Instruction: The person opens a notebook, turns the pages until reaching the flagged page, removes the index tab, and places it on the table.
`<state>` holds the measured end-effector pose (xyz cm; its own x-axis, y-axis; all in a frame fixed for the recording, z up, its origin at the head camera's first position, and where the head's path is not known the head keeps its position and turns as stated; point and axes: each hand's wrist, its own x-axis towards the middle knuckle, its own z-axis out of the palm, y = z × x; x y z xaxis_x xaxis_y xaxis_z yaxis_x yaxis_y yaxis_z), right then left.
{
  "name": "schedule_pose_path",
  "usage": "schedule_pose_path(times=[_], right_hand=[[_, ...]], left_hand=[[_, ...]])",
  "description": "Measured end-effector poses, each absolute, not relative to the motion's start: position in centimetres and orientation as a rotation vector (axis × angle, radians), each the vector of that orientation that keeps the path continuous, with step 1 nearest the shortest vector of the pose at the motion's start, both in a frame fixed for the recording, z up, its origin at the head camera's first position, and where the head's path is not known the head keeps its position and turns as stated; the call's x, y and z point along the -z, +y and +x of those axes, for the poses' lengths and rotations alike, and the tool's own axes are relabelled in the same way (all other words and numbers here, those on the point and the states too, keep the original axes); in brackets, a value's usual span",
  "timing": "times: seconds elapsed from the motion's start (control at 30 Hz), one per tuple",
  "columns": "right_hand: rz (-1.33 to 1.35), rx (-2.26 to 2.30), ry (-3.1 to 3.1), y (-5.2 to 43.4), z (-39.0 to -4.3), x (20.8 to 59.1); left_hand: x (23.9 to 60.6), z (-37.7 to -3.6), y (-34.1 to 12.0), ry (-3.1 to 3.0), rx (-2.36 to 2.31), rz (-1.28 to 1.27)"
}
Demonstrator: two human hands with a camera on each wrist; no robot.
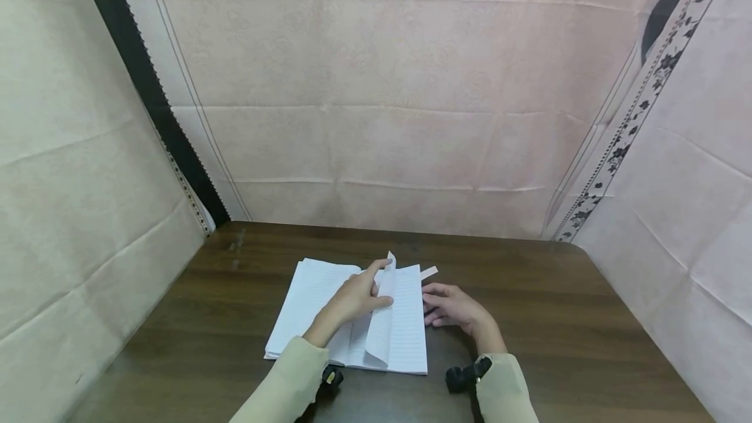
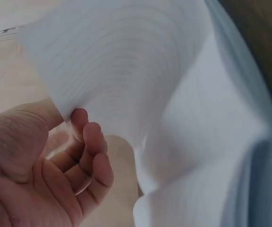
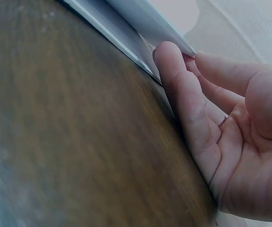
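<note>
An open notebook [image 1: 405, 331] with lined white pages lies on the brown table. My left hand [image 1: 354, 296] reaches over its middle and pinches the edge of a raised page [image 1: 380, 331] between thumb and fingers. That page [image 2: 122, 61] curves up and away from the book in the left wrist view. At the notebook's right edge is my right hand [image 1: 452, 309]. Seen from the right wrist, this hand [image 3: 225, 123] has thumb and index finger at the corner of lifted sheets [image 3: 150, 21], pinching it, with the other fingers curled beside the edge.
A small white strip [image 1: 429, 273] sticks out past the notebook's upper right edge. The wooden table [image 1: 564, 331] extends around the book. Pale cloth [image 1: 411, 83] hangs behind the table and on both sides. Dark wrist devices [image 1: 467, 375] are worn below the hands.
</note>
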<state>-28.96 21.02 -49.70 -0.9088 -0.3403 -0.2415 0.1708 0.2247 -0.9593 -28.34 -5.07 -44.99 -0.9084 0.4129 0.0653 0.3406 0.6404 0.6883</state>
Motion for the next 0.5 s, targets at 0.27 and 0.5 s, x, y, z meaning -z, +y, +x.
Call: schedule_pose_path(times=[0.27, 0.5], right_hand=[[-0.147, 1.729, 2.118, 21.1, -28.9, 49.6], [-0.166, 1.727, 2.121, 20.9, -28.9, 49.8]], left_hand=[[44.6, -28.1, -8.2, 2.771, -1.013, 0.677], [44.8, -27.8, -12.1, 2.816, -0.972, 0.651]])
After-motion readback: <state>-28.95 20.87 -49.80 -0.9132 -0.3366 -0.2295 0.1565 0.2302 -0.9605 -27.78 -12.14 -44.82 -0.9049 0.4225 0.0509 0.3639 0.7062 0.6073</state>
